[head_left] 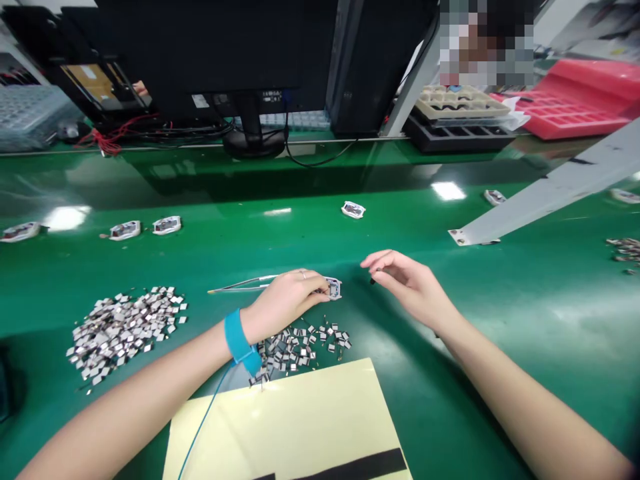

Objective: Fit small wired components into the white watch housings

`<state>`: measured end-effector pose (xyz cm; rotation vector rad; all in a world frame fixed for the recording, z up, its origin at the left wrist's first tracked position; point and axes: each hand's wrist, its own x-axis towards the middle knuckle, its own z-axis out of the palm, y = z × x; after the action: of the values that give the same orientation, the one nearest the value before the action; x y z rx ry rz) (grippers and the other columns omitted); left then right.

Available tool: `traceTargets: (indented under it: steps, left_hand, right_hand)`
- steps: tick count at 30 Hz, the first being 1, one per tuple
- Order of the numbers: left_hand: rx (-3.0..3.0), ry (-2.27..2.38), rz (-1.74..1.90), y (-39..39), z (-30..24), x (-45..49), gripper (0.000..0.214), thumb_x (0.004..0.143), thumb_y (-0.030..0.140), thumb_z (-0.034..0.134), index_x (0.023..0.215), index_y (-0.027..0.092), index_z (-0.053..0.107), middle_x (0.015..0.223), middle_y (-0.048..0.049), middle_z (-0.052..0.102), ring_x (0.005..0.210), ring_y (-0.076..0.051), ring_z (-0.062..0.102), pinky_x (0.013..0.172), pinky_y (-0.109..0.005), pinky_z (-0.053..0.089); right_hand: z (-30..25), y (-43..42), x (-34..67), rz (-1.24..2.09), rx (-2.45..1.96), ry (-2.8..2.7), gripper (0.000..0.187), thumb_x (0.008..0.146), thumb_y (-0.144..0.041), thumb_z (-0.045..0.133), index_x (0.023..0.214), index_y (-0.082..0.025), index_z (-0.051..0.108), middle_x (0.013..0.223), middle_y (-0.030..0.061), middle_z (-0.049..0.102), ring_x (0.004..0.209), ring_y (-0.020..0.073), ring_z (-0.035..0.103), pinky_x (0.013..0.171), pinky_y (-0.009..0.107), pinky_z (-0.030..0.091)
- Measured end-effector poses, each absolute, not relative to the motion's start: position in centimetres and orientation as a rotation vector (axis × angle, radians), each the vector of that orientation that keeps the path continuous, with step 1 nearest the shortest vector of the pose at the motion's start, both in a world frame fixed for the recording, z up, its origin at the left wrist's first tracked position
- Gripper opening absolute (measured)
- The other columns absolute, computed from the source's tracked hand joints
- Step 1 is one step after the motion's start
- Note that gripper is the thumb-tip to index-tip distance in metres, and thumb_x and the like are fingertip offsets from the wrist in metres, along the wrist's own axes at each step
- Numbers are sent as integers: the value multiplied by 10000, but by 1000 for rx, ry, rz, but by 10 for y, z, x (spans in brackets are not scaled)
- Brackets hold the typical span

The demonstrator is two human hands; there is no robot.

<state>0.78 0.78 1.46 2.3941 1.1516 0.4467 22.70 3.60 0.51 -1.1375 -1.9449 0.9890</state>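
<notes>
Hands on my feed sit close together low in the frame. The left hand (285,300) lies curled around a pair of steel tweezers (245,283), its fingers resting on a small white module (334,288). The right hand (410,287) hovers just beside it, thumb and forefinger narrowed to a pinch, with a tiny dark bit (373,281) at the fingertips; from here I cannot tell whether it is gripped. A blue wrist strap (237,340) circles the left wrist, its cord (203,420) trailing over a pale yellow sheet (285,427). Just below the left hand sits a loose pile of small metal-and-black components (300,350), with a larger pile (125,333) off to its left, both on the green worktop (450,380). Farther up I see a scattered row of white modules (125,230), then a monitor (200,47), with a beige tray (460,101) and a red tray (575,113) at the back right.
</notes>
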Motion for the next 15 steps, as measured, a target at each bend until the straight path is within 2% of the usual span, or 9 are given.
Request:
traceTargets:
  steps: [2,4,6,8,10,12,14,15]
  left_hand:
    - [2387,1161,471,7,14,4,183,841,274,444,895,154,571,968,-28,613,927,-136,552,833,-277,448]
    - [2384,1153,475,7,12,1,174,836,265,455,880,152,580,950,-27,618,917,-144,556,825,-287,454]
    - [2378,1146,474,8,10,-1,172,836,254,456,879,155,590,925,-25,625,883,-149,567,795,-294,467]
    - [2361,1143,489,8,10,-3,174,838,241,452,896,162,596,919,-19,628,856,-144,573,775,-288,473]
    - [2336,1165,526,9,11,-4,173,838,228,456,915,171,600,917,-11,629,836,-131,575,761,-269,474]
    - [2314,1219,567,7,16,-4,171,835,220,463,920,174,605,905,-9,628,817,-123,575,741,-253,472]
    - [2315,1267,571,4,23,-4,171,835,223,463,909,172,609,883,-11,626,793,-122,576,716,-248,472]
    - [2335,1264,553,1,26,-3,170,836,222,461,896,168,611,875,-13,626,787,-125,578,708,-250,474]
  right_hand:
    - [-3,36,235,977,-1141,-1947,195,781,-353,501,724,-174,448,848,46,552,749,116,570,638,245,494]
    - [-7,32,244,989,-1161,-1987,208,756,-334,541,668,-169,450,767,36,559,647,109,571,570,236,497]
    - [-7,25,251,917,-1191,-2128,150,761,-275,544,669,-163,503,718,34,576,622,116,567,566,240,488]
    - [-3,15,252,563,-1234,-2416,98,790,-201,492,826,-152,569,729,51,590,654,148,564,593,277,478]
    - [1,8,247,7,-1223,-2711,214,792,-130,444,971,-112,559,737,75,585,673,191,551,605,326,467]
    - [6,7,238,-332,-1192,-2847,168,769,-98,441,852,-89,586,676,81,554,641,212,531,570,343,455]
    - [11,13,228,-343,-1178,-2885,142,771,-113,443,696,-108,563,638,71,528,609,197,519,548,327,453]
    - [14,19,225,-259,-1143,-2884,150,787,-132,435,691,-114,549,670,74,539,638,188,529,572,316,463]
